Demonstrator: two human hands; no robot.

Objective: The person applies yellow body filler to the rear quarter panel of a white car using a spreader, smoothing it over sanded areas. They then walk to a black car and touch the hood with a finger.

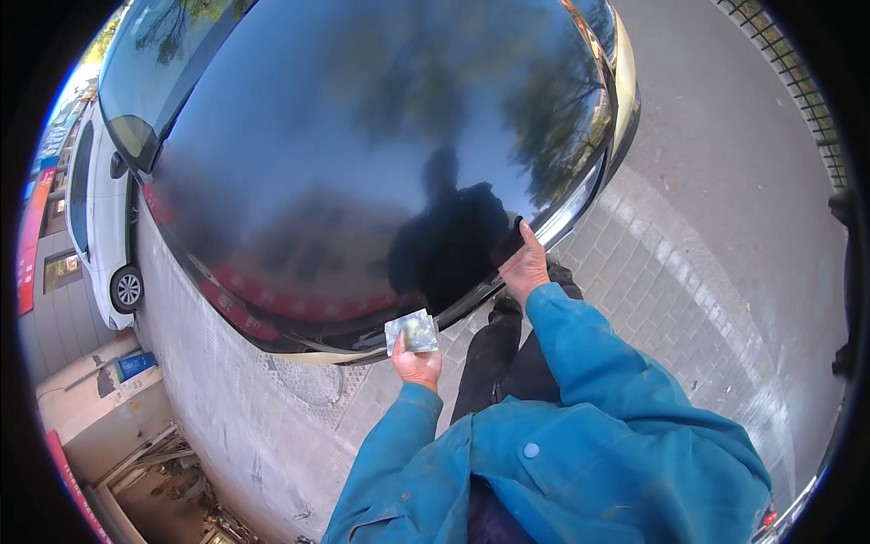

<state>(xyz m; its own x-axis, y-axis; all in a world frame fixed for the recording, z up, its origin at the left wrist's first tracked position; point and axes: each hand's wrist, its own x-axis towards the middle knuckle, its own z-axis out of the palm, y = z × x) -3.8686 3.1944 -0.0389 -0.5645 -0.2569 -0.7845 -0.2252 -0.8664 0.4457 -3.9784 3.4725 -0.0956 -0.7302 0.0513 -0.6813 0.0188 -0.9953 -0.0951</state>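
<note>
My left hand (419,366) is palm up at the front edge of the dark car hood (362,181), its thumb pressed on a small stack of pale, silvery square sheets or cards (415,332). Farther right, my right hand (527,268) is also turned up beside the hood's edge, thumb pointing away from me. A dark shape lies between its thumb and fingers. Against the black paint and my reflection I cannot make out what it is. Whether this hand touches the car cannot be told.
Grey paving bricks (625,254) run along the car's front, with asphalt (725,163) and a black metal fence (797,82) to the right. A white car (101,218) stands at the left. An open-fronted bin (145,480) with debris sits at lower left.
</note>
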